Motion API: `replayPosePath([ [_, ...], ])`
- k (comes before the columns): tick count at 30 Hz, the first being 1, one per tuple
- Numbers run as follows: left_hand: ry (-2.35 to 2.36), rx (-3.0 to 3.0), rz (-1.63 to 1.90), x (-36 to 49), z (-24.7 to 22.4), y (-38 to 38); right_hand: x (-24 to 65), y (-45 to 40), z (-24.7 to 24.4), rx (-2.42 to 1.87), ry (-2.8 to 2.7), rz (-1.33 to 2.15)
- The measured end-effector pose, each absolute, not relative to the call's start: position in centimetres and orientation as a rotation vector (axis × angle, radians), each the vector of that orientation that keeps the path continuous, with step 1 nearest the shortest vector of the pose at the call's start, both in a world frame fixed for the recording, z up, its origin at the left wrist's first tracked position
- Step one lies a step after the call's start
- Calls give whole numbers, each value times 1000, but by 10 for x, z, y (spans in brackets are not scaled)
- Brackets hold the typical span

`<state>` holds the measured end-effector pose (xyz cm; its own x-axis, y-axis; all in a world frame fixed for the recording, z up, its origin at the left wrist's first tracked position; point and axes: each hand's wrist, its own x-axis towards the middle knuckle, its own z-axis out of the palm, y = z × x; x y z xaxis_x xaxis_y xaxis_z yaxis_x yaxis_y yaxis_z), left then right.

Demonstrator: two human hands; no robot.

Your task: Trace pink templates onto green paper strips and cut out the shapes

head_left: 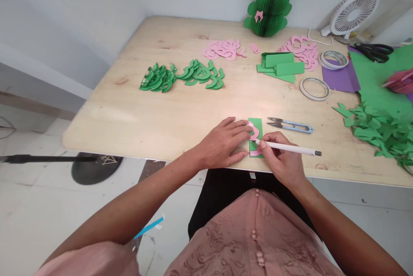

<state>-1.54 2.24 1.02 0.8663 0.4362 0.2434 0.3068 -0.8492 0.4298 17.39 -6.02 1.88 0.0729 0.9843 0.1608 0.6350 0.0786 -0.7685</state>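
Observation:
My left hand (226, 140) lies flat near the table's front edge, fingers stretched out, with its fingertips on a pink paper cutout (255, 132). That curved cutout rests on a small green paper strip (256, 122). Pinched in my right hand (284, 160) is a white pen (292, 148), its tip down at the cutout's lower edge. Another bit of pink shows at the strip's bottom end, partly between my hands. Thread snips (290, 124) with a blue handle lie just beyond my right hand.
Green curved cutouts (201, 72) and pink cutouts (222, 49) lie in piles farther back. Folded green paper (284, 64), tape rolls (315, 89), black scissors (374, 51) and green scraps (383, 132) occupy the right side. A green honeycomb paper figure (270, 7) and a white fan (354, 13) stand behind.

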Motion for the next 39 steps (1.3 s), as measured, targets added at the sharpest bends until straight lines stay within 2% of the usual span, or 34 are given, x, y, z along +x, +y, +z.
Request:
replayPosePath([
  [39,625,2677,589,-11,4,17,173,-61,16,-1665,-1598,658],
])
